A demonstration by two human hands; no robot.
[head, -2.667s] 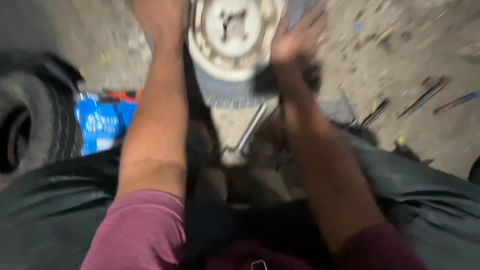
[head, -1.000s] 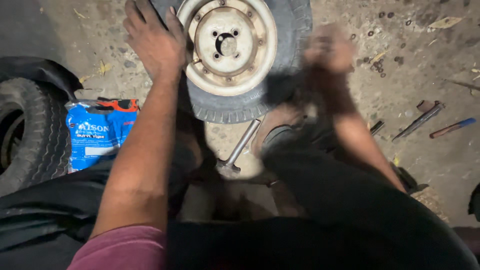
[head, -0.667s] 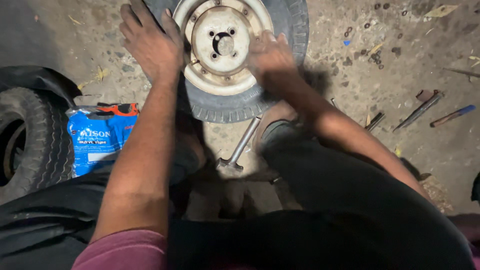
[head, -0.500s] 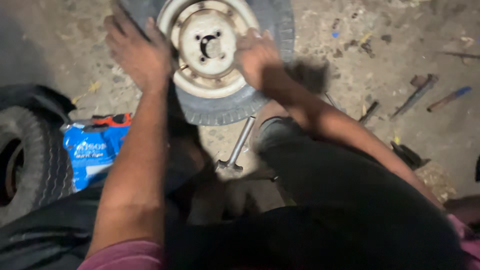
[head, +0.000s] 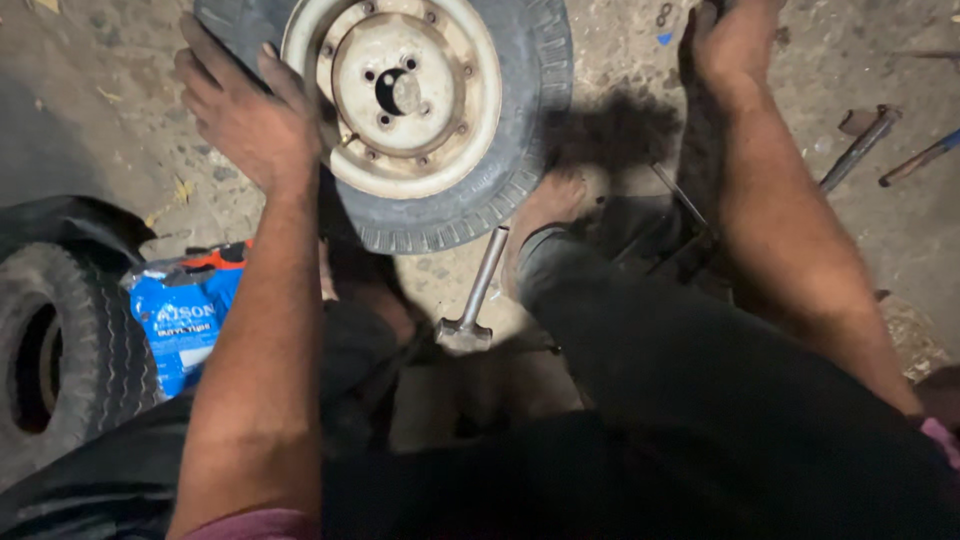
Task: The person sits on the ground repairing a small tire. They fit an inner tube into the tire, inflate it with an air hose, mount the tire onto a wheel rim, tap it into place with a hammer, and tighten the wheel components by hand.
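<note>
Left hand [head: 245, 115] lay flat, fingers spread, on the wheel [head: 400, 110] at the ground's top edge — right hand [head: 735, 40] well right, grip hidden — hammer [head: 475, 295] below, handle toward the wheel.

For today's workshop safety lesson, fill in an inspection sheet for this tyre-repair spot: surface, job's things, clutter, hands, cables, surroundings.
Surface: bare dirt ground, gritty, with scattered debris.
Job's things: small wheel with pale metal rim lies flat on the ground; hammer lies between the person's legs.
Clutter: blue packet beside the left arm; long tools on the ground at right.
Hands: left hand rests flat on the wheel's tyre edge; right hand is off the wheel, reaching to the ground at top right; what it grips cannot be told.
Cables: nothing seen.
Surroundings: second tyre at far left.
</note>
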